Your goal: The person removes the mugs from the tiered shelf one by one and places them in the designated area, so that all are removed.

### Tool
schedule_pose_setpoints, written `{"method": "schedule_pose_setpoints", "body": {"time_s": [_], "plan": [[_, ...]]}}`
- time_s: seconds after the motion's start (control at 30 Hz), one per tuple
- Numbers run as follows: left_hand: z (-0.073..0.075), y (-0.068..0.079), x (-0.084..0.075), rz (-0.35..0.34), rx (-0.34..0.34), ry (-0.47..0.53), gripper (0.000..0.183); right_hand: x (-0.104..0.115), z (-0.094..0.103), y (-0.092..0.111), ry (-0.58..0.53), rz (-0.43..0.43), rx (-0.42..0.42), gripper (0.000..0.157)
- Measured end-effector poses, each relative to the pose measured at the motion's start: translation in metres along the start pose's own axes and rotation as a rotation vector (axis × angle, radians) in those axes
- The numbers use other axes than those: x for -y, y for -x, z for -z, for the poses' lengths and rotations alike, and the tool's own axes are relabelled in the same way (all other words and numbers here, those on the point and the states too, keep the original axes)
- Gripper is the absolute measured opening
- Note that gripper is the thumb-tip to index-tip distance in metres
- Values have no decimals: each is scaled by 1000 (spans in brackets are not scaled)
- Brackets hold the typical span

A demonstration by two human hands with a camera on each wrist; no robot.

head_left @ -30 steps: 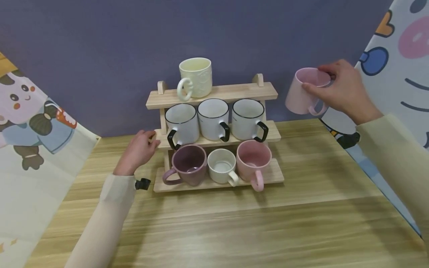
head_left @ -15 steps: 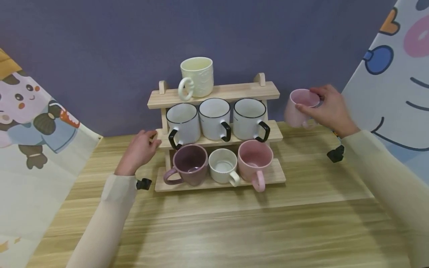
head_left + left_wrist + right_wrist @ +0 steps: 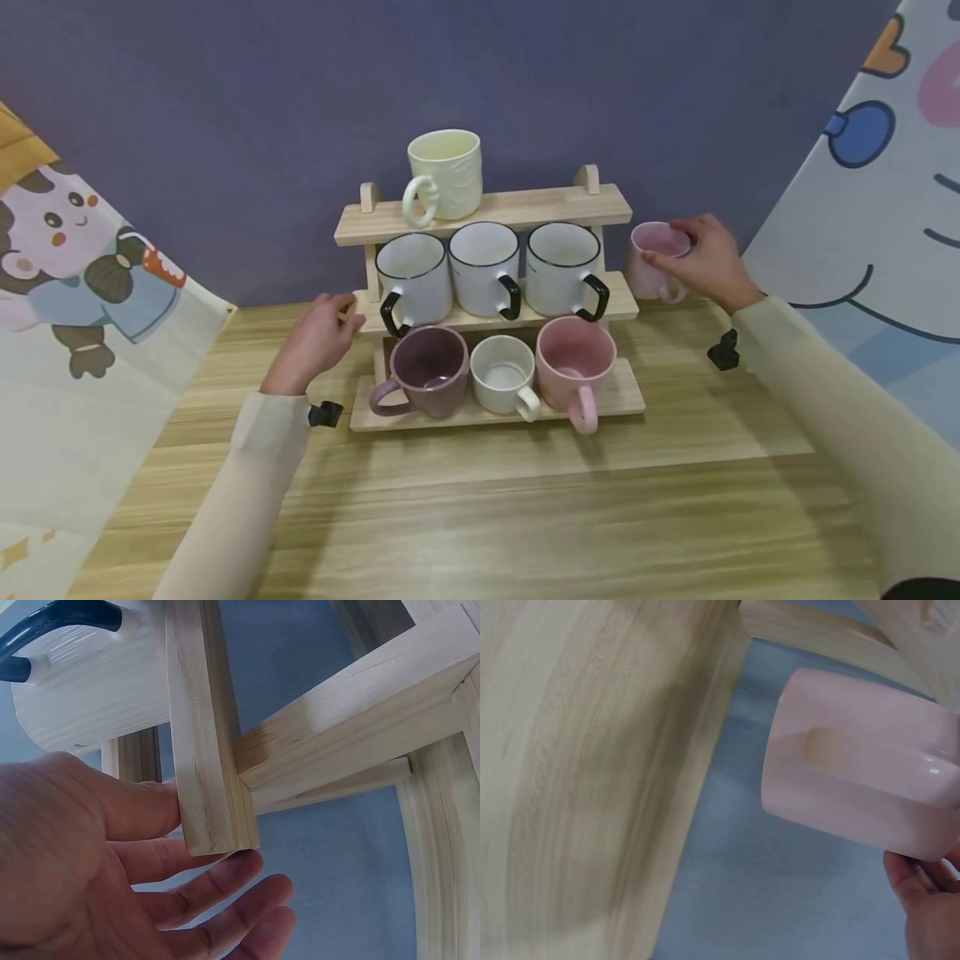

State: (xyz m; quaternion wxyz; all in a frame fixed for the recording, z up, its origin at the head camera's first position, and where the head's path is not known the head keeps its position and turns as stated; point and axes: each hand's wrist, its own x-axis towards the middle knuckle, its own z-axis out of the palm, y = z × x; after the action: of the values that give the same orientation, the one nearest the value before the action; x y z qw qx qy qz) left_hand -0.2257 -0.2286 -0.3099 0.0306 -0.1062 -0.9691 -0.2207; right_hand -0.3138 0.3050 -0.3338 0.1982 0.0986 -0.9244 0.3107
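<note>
My right hand (image 3: 708,262) holds a light pink mug (image 3: 645,271) by its rim, thumb at the near side and fingers at the far side. The mug is upright, right of the three-tier wooden rack (image 3: 525,208), its handle toward me. In the right wrist view the mug (image 3: 855,761) lies close to the rack, and only part of the hand (image 3: 934,907) shows. My left hand (image 3: 317,337) grips the left end of the middle shelf. The left wrist view shows its thumb on one face of the shelf (image 3: 206,750) and the fingers passing round the other.
A pale yellow mug (image 3: 446,179) stands on the top tier. White mugs with black handles (image 3: 486,271) fill the middle one. Below are a purple mug (image 3: 431,375), a small white cup (image 3: 501,379) and a pink mug (image 3: 572,362). A blue-grey backdrop (image 3: 300,125) rises behind.
My right hand has brought the light pink mug down and left, from high beside the backdrop to next to the rack. My left hand keeps its place at the shelf end.
</note>
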Motion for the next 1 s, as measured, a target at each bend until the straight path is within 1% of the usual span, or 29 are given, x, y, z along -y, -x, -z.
{"method": "schedule_pose_setpoints", "body": {"time_s": [0.27,0.47,0.6,0.77,0.9,1.0], "plan": [[1,-1,1,-2,0,2,44,-5,-22,-5,-9,-68,17,79],[0,-2,2,-4,3,-1,44,-7,-33,-7,-5,-125,49,83],[0,-1,1,7,9,4,45,-12,-40,-10,8,-154,60,85],[-1,-1,1,15,7,1,45,-18,-46,-12,-20,-172,57,85],[-1,-2,2,20,6,1,45,-22,-51,-13,-32,-192,74,86],[-1,-3,2,14,3,-2,45,-25,-55,-14,-26,-188,86,82]]}}
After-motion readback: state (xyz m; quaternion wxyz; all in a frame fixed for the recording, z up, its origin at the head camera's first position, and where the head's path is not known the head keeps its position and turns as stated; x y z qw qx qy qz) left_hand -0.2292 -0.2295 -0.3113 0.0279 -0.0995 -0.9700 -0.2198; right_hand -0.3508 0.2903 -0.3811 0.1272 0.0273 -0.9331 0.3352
